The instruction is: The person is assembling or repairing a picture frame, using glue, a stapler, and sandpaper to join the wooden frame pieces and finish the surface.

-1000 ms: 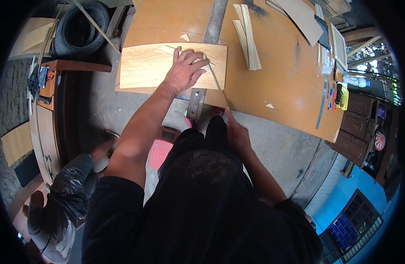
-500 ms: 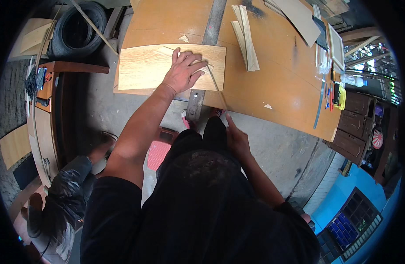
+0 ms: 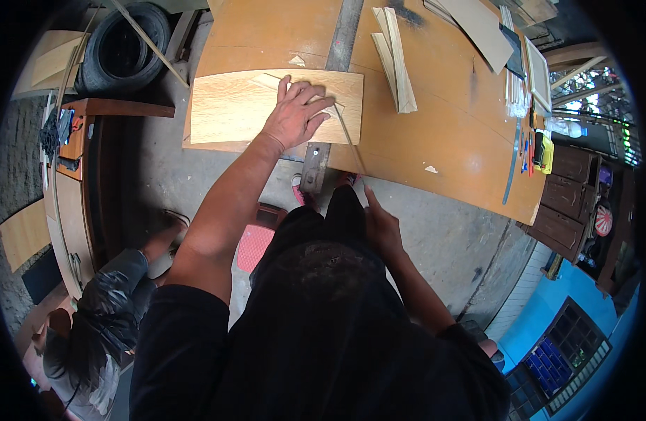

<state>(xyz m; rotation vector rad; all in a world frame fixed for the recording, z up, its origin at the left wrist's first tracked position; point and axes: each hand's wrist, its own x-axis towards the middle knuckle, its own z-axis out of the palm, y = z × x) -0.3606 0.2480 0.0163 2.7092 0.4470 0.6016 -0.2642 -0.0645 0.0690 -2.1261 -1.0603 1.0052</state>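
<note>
A pale wood-grain board (image 3: 228, 105) lies across the near left part of the orange-brown worktable. My left hand (image 3: 298, 116) presses on it, fingers bent and spread over a narrow wooden strip (image 3: 267, 81) that is mostly hidden under the palm. At the strip's right end, a long thin blade (image 3: 350, 140) slants toward me past the table edge; it looks like a handsaw seen edge-on. My right hand (image 3: 384, 228) is closed around its near end, below the table edge, with the index finger along it. The handle is hidden in the hand.
Several pale wooden strips (image 3: 393, 63) lie at the back of the worktable (image 3: 463, 140). Pens, a yellow tool (image 3: 544, 153) and a blue ruler-like strip (image 3: 511, 168) line its right edge. A pink stool (image 3: 255, 245) stands by my legs; another person (image 3: 102, 316) sits at lower left.
The whole view has shifted slightly. My left hand stays on the strip and board; my right hand and the blade have barely moved.
</note>
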